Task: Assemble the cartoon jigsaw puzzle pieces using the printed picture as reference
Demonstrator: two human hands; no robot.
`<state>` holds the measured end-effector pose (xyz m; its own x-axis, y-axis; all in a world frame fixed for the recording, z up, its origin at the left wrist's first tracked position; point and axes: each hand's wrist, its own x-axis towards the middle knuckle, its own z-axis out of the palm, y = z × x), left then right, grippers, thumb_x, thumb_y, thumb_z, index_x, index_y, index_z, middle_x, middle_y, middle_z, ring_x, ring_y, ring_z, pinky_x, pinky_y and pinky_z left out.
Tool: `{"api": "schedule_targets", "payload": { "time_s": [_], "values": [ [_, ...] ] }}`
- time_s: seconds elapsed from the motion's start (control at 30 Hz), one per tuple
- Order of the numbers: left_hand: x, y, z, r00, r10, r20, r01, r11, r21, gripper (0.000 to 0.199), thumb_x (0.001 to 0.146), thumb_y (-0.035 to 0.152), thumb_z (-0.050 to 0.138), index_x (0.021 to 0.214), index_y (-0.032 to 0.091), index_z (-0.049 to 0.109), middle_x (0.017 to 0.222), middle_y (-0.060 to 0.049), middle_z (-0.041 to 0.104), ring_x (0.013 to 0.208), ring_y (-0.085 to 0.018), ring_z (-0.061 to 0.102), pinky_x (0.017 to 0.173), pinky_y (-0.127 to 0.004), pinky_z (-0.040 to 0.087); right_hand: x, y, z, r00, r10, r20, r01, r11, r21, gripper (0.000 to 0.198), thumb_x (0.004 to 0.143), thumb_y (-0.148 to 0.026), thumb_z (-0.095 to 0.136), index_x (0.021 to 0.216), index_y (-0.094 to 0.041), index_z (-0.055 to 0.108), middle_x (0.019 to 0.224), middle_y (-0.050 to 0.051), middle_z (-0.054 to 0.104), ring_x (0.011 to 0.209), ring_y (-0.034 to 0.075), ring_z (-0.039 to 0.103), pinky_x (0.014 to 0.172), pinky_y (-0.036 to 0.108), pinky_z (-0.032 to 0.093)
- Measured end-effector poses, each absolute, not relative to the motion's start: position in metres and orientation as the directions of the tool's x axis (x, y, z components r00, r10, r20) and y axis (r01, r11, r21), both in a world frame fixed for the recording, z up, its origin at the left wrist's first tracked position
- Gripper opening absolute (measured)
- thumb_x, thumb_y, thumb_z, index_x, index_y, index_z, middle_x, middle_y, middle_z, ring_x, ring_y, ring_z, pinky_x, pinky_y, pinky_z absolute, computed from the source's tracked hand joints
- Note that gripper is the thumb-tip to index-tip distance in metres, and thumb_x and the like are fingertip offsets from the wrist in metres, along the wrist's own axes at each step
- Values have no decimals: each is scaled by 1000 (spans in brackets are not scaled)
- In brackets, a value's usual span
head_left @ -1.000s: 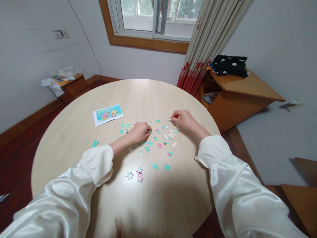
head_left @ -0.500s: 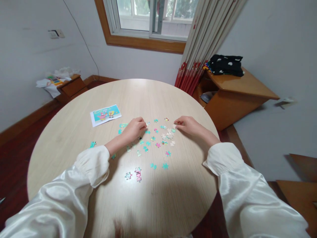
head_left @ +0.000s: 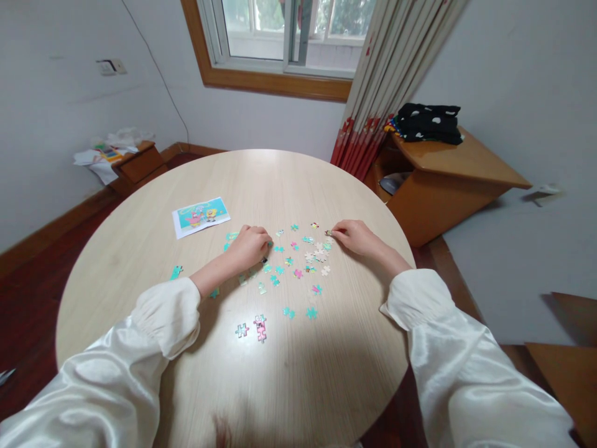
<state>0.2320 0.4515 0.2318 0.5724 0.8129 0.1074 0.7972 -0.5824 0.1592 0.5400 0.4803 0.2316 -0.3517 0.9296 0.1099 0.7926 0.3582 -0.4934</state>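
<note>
Small jigsaw puzzle pieces lie scattered over the round table point(head_left: 224, 398). My right hand point(head_left: 357, 236) pinches a small dark and yellow puzzle piece point(head_left: 328, 233) at the far right of the spread. Just below it sits a cluster of white, face-down pieces point(head_left: 318, 252). My left hand point(head_left: 252, 244) is closed at the left side of the spread, fingertips down by a teal piece point(head_left: 270, 243); whether it grips that piece I cannot make out. Nearer me lie two joined pink pieces point(head_left: 260, 330), a pink and teal piece point(head_left: 242, 330) and a teal piece point(head_left: 311, 313).
A printed cartoon picture point(head_left: 201, 218) lies at the table's far left. Behind the right edge stands a wooden cabinet point(head_left: 461, 165) with folded black cloth point(head_left: 429, 122) on it. A curtain point(head_left: 368, 118) hangs beside the window.
My left hand has drawn back slightly left, uncovering a piece near its fingertips. In my right hand's fingers a dark and yellow piece now shows, turned into view.
</note>
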Motion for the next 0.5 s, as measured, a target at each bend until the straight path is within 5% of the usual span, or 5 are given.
{"api": "schedule_targets", "payload": {
  "time_s": [0.13, 0.33, 0.5],
  "values": [
    [233, 450, 236, 551, 827, 114, 808, -563, 176, 27, 88, 16, 44, 87, 16, 70, 95, -10, 68, 87, -21, 59, 79, -35, 33, 539, 500, 234, -267, 960, -89, 800, 169, -575, 20, 80, -26, 56, 68, -14, 67, 68, 6, 66, 63, 16, 55, 61, 28, 39],
    [238, 448, 233, 591, 806, 38, 787, -587, 190, 18, 87, 19, 54, 93, 17, 71, 102, -10, 67, 95, -25, 57, 81, -37, 28, 538, 521, 247, -275, 911, -306, 838, 71, -541, 27, 73, -27, 63, 50, -16, 54, 49, -1, 50, 47, 9, 39, 50, 26, 29],
    [242, 447, 224, 609, 791, 60, 776, -609, 161, 20, 89, 18, 51, 91, 18, 70, 101, -9, 68, 93, -23, 56, 80, -37, 27, 535, 520, 251, -190, 935, -300, 889, 34, -457, 29, 72, -26, 66, 49, -16, 53, 48, -1, 49, 49, 10, 40, 51, 26, 29]
  ]
}}
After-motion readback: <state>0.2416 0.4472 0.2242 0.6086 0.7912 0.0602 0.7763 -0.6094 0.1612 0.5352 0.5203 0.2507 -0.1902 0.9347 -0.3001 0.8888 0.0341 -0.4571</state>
